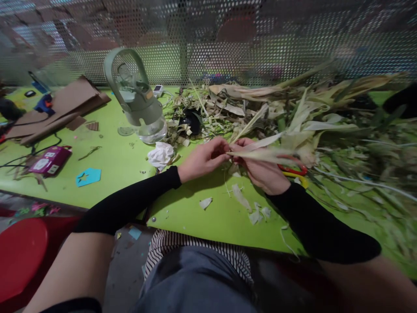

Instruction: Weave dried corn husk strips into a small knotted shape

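My left hand (206, 158) is closed, its thumb and fingers pinching the end of a pale corn husk strip (260, 153). Close beside it, my right hand (260, 169) is closed round the same husk, just above the table. The strip sticks out to the right over my right hand, and its free end is blurred. My fingers partly hide where the strip is held. Behind the hands lies a big heap of dried husks and leaves (237, 102). Red-handled scissors (295, 167) lie partly behind my right hand. Small husk scraps (241, 198) are scattered in front.
A green-lidded water bottle (141, 102) stands left of the heap, with crumpled tissue (160, 154) before it. Farther left are a purple box (50, 160), a blue paper piece (88, 177) and brown cardboard (65, 106). A perforated metal screen (195, 39) borders the green table (192, 221). A red stool (22, 256) stands lower left.
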`<state>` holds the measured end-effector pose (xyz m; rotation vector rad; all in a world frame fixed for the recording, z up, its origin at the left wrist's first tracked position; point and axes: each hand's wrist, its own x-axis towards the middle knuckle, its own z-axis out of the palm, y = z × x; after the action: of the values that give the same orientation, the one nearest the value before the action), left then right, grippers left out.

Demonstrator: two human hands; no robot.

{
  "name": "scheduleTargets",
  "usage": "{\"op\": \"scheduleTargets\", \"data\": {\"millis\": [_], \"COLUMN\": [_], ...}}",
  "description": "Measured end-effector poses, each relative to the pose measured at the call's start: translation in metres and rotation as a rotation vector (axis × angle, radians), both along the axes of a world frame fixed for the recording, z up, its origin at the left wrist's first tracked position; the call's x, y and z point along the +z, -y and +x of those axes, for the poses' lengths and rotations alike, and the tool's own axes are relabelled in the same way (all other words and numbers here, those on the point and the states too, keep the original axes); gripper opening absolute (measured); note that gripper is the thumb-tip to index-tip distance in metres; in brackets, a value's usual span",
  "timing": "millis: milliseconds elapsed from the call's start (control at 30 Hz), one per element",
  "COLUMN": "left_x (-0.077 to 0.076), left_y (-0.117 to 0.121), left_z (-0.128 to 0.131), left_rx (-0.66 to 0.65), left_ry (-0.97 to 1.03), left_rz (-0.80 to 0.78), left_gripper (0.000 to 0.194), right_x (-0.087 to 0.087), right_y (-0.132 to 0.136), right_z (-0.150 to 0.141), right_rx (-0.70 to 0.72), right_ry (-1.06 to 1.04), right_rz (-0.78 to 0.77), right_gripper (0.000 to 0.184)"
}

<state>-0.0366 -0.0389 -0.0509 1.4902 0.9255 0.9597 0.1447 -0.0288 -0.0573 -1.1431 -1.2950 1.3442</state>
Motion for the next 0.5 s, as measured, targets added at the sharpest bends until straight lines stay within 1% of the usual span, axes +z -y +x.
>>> {"op": "scheduleTargets", "data": {"millis": [67,100,133,167,233,300,367,433,500], "left_x": [-0.001,-0.0016,-0.0024,-0.0033,-0.0051,-0.0065,-0.0075,-0.008,-0.008], "left_y": [-0.0006,-0.001,-0.0014,-0.0018,-0.0028,-0.0042,-0.0062,-0.0082,-0.0098], "left_z": [-0.0019,-0.0024,-0.0024,-0.0019,0.0003,0.0032,0.0052,0.0059,0.0057], "left_rx": [0.022,0.031,0.04,0.044,0.033,0.017,0.008,0.016,0.029], "left_ry": [-0.134,-0.167,-0.16,-0.118,0.042,0.224,0.334,0.385,0.405], "left_rz": [0.151,0.191,0.194,0.162,0.01,-0.202,-0.376,-0.468,-0.493], "left_gripper": [0.016,0.016,0.015,0.013,0.006,0.01,0.014,0.014,0.013], "right_x": [0.0007,0.0018,0.0031,0.0043,0.0058,0.0056,0.0042,0.0027,0.0021], "right_y": [0.0009,0.0016,0.0022,0.0027,0.0027,0.0016,-0.0001,-0.0014,-0.002], "right_z": [0.0003,-0.0001,-0.0008,-0.0016,-0.0034,-0.0046,-0.0047,-0.0042,-0.0036], "right_rx": [0.006,0.008,0.007,0.001,-0.017,-0.035,-0.039,-0.045,-0.052], "right_ry": [0.041,0.049,0.042,0.021,-0.04,-0.08,-0.09,-0.092,-0.084], "right_rz": [-0.028,-0.029,-0.021,-0.013,-0.004,0.004,0.009,0.006,0.002], "right_gripper": [0.041,0.042,0.042,0.043,0.044,0.043,0.044,0.043,0.041]}}
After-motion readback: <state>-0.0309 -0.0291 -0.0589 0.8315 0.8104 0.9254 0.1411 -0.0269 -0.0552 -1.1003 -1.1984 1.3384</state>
